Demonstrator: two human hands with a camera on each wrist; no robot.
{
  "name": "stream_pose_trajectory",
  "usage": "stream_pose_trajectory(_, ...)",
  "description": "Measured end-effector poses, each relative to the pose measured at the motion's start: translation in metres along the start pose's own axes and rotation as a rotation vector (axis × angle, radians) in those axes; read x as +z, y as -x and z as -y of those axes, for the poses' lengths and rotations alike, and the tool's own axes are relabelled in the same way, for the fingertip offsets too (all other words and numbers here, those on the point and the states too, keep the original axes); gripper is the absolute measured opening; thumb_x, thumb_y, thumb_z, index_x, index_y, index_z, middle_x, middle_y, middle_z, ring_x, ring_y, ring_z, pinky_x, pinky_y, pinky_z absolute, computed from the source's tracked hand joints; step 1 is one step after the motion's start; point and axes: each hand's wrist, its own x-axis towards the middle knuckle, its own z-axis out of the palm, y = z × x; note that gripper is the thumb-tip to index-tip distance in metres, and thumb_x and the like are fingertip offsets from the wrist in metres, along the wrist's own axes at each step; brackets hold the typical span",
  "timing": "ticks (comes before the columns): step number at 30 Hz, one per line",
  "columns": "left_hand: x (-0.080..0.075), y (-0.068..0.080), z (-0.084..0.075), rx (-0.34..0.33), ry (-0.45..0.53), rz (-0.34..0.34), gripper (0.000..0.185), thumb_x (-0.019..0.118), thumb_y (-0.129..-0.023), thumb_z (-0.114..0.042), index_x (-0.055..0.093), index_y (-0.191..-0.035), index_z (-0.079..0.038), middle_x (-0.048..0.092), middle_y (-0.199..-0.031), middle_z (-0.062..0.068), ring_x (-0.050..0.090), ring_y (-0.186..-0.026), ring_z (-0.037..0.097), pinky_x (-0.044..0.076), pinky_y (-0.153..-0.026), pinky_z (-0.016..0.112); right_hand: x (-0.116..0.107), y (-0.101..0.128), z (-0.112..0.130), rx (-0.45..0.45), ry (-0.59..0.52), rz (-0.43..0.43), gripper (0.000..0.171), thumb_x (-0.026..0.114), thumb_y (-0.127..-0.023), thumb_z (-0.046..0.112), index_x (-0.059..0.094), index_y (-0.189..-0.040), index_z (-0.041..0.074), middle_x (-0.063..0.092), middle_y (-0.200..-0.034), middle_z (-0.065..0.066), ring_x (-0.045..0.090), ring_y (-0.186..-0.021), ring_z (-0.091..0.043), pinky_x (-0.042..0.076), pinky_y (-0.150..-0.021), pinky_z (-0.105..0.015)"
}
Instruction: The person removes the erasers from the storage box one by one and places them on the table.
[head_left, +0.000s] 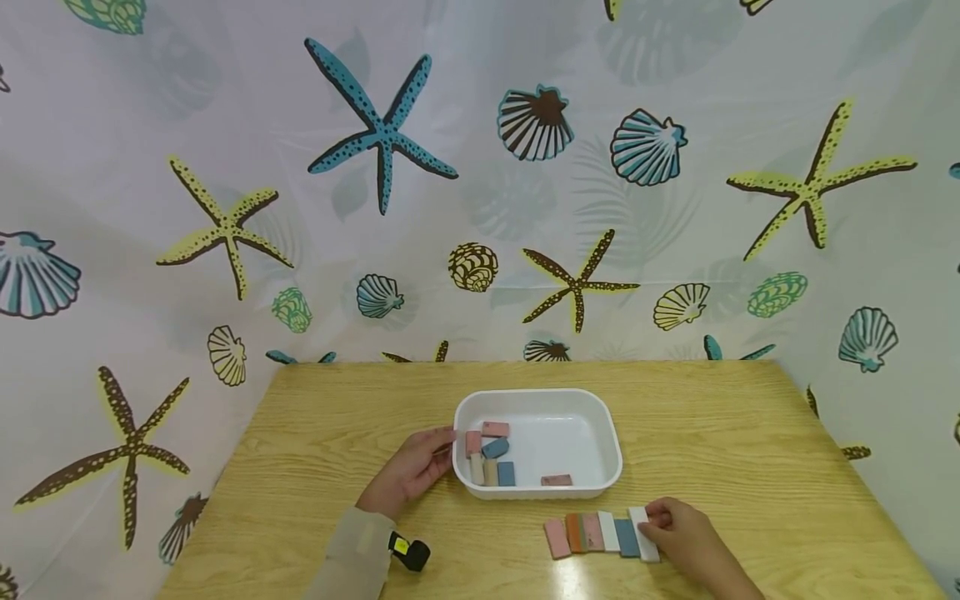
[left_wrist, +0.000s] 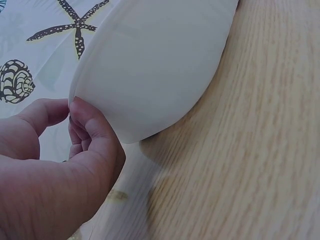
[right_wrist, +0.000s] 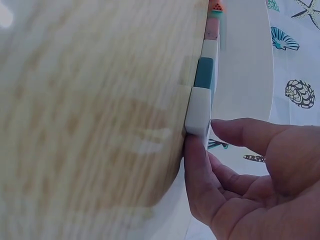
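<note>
My left hand [head_left: 414, 473] pinches the left rim of a white plastic tub [head_left: 542, 492], thumb and fingers meeting at the lip in the left wrist view. Inside the tub are several block-shaped erasers in pink, blue and beige, most of them grouped at its left. In front of it, a row of erasers lies on the table: a pink eraser [head_left: 557, 539], an orange eraser [head_left: 575, 532], another pink one, a white one, a blue eraser [head_left: 626, 538] and a long white eraser [right_wrist: 198, 111] at the right end. My right hand [head_left: 686, 537] holds that end eraser between thumb and fingers.
The wood-grain table [head_left: 360, 400] extends on both sides of the tub. A white curtain [head_left: 465, 333] printed with starfish and shells hangs behind and at both sides. A black strap device [head_left: 410, 552] sits on my left wrist.
</note>
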Motion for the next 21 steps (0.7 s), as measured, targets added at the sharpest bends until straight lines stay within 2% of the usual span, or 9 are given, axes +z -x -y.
stream_pose_trajectory(7,0.001,0.000,0.000,0.003,-0.007,-0.016,0.043,0.054,-0.095,-0.014,0.044,-0.130,0.008,0.050,-0.122,0.020,0.057,-0.093,0.014,0.048,-0.086,0.027,0.000,0.001,0.004,-0.021,0.019,-0.001,0.024,0.064,-0.087,0.014,0.061,-0.101,-0.005,0.060,-0.083,-0.002,0.057,-0.078,-0.016,0.050,-0.067,-0.032)
stream_pose_trajectory(11,0.001,0.000,-0.001,0.007,-0.016,-0.012,0.043,0.053,-0.095,-0.014,0.043,-0.131,0.009,0.054,-0.114,0.015,0.056,-0.090,0.012,0.049,-0.083,0.025,-0.008,0.000,0.008,-0.041,0.013,-0.035,0.027,0.061,-0.089,0.017,0.062,-0.104,-0.005,0.061,-0.085,-0.003,0.059,-0.081,-0.017,0.051,-0.066,-0.031)
stream_pose_trajectory(16,0.003,0.003,-0.002,0.011,-0.019,-0.012,0.044,0.053,-0.095,-0.014,0.042,-0.131,0.009,0.053,-0.116,0.016,0.055,-0.091,0.012,0.048,-0.085,0.026,-0.022,-0.005,0.016,-0.065,-0.160,-0.066,0.038,0.058,-0.092,0.023,0.056,-0.117,-0.006,0.062,-0.093,-0.008,0.062,-0.081,-0.020,0.053,-0.067,-0.028)
stream_pose_trajectory(19,0.003,0.004,-0.002,0.006,-0.021,-0.019,0.044,0.053,-0.095,-0.015,0.043,-0.131,0.008,0.053,-0.116,0.016,0.055,-0.090,0.012,0.048,-0.084,0.026,-0.030,-0.008,0.025,-0.090,-0.286,-0.053,0.045,0.057,-0.093,0.029,0.054,-0.121,-0.006,0.062,-0.098,-0.013,0.063,-0.086,-0.024,0.054,-0.072,-0.029)
stream_pose_trajectory(21,0.004,0.004,-0.003,0.003,-0.020,-0.023,0.043,0.053,-0.095,-0.014,0.044,-0.130,0.008,0.054,-0.114,0.015,0.055,-0.089,0.012,0.049,-0.082,0.025,-0.033,-0.010,0.031,-0.113,-0.332,-0.041,0.047,0.056,-0.093,0.030,0.053,-0.122,-0.006,0.062,-0.101,-0.014,0.062,-0.089,-0.026,0.053,-0.074,-0.030)
